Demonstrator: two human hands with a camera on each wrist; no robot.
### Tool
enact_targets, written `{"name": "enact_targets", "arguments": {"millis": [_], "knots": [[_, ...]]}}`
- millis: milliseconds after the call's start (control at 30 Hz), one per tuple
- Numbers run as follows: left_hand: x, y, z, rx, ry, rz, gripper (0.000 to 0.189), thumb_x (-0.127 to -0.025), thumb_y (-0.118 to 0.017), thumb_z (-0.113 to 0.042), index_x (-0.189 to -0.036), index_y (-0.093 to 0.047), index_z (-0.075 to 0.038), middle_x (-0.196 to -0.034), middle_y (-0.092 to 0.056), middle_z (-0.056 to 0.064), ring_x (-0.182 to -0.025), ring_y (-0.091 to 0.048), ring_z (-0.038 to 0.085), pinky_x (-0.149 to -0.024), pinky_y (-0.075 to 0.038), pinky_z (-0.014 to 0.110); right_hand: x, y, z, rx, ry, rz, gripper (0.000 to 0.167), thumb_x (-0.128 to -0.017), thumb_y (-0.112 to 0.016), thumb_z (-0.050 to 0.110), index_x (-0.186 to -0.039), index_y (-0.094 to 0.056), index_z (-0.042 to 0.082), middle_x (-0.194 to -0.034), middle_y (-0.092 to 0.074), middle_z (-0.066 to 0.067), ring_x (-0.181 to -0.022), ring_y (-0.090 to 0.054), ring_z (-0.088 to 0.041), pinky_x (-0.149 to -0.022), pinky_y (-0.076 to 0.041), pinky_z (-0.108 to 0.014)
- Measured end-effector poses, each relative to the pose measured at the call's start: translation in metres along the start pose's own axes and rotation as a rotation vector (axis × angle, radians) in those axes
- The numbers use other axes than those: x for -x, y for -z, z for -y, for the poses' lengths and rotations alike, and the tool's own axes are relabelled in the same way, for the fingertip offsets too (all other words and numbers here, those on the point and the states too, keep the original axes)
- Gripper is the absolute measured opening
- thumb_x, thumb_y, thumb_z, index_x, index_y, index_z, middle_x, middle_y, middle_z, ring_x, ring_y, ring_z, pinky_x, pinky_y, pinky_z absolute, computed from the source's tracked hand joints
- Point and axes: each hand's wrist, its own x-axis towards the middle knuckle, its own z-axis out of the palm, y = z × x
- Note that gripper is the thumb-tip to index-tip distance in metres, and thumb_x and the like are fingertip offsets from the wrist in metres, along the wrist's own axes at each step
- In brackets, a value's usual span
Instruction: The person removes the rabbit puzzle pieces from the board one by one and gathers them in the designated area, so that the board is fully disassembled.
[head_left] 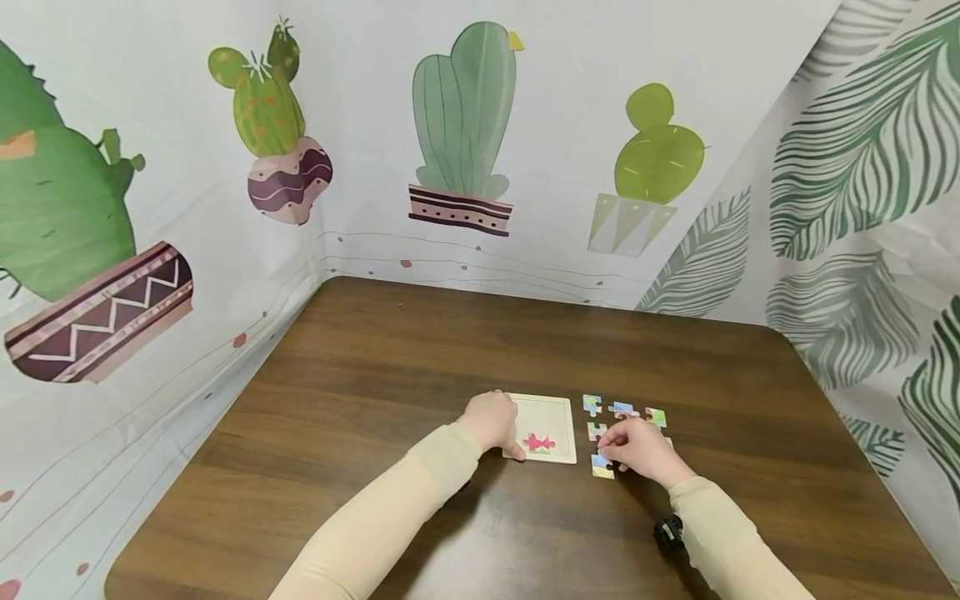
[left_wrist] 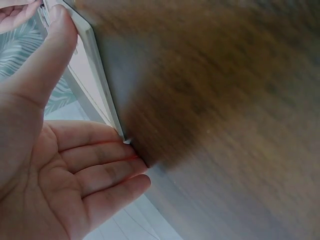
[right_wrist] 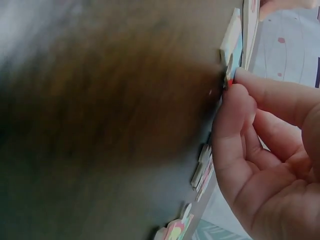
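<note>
My left hand (head_left: 491,421) rests along the left edge of a pale square puzzle tray (head_left: 553,407), thumb at the near corner and fingers at the far one. From the left wrist view, the fingers look nearly straight against the tray's rim (left_wrist: 102,80). Pink joined jigsaw pieces (head_left: 538,442) lie inside the tray toward its near side. Right of the tray, my right hand (head_left: 641,450) pinches a jigsaw piece with thumb and forefinger, its body mostly hidden by the fingertips. A blue and yellow piece (head_left: 602,467) lies right beneath those fingertips.
Several loose jigsaw pieces lie right of the tray, among them a blue-green one (head_left: 592,404), a blue and pink one (head_left: 622,409) and a green one (head_left: 656,417). The brown wooden table (head_left: 420,350) meets a cactus-print cloth (head_left: 360,167) behind it.
</note>
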Motion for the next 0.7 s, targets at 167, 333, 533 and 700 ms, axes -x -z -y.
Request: {"name": "enact_targets", "arguments": {"millis": [167,333,533,700], "knots": [[-0.0008,-0.0013,-0.0001,0.006,0.001,-0.006,0.069,-0.055,-0.076,-0.069,-0.094,-0.070,-0.012,-0.094,-0.065,0.002,-0.089,-0.062,0.018,-0.069,-0.055,0.033,-0.0002,-0.0033,0.0011,0.015,-0.020,-0.019,0.004,-0.081,-0.068,-0.001,-0.078,-0.068,0.001,-0.067,-0.063,0.000,-0.052,-0.057,-0.012,-0.050,-0.050,-0.025],[-0.0015,-0.0018,0.0005,0.020,-0.001,0.000,0.068,-0.055,-0.077,-0.068,-0.093,-0.070,-0.012,-0.095,-0.065,0.002,-0.090,-0.062,0.018,-0.068,-0.054,0.033,0.0005,-0.0048,0.0022,0.020,-0.037,-0.024,0.004,-0.081,-0.068,0.000,-0.078,-0.068,0.000,-0.067,-0.062,0.000,-0.052,-0.057,-0.012,-0.050,-0.050,-0.025],[-0.0022,-0.0008,0.0004,0.015,-0.002,0.012,0.069,-0.055,-0.077,-0.068,-0.096,-0.070,-0.013,-0.099,-0.066,0.002,-0.093,-0.063,0.019,-0.069,-0.054,0.033,0.0005,-0.0038,0.0043,0.026,-0.029,-0.025,0.003,-0.081,-0.069,0.001,-0.079,-0.068,-0.001,-0.068,-0.063,0.000,-0.051,-0.056,-0.012,-0.049,-0.049,-0.025],[-0.0021,-0.0002,0.0007,0.031,0.007,0.014,0.066,-0.055,-0.078,-0.067,-0.092,-0.070,-0.013,-0.099,-0.067,0.002,-0.092,-0.063,0.019,-0.069,-0.054,0.033,-0.0013,0.0000,0.0079,0.074,-0.008,-0.046,0.004,-0.081,-0.070,0.003,-0.084,-0.070,0.000,-0.071,-0.064,0.000,-0.051,-0.051,-0.012,-0.051,-0.045,-0.026]]}}
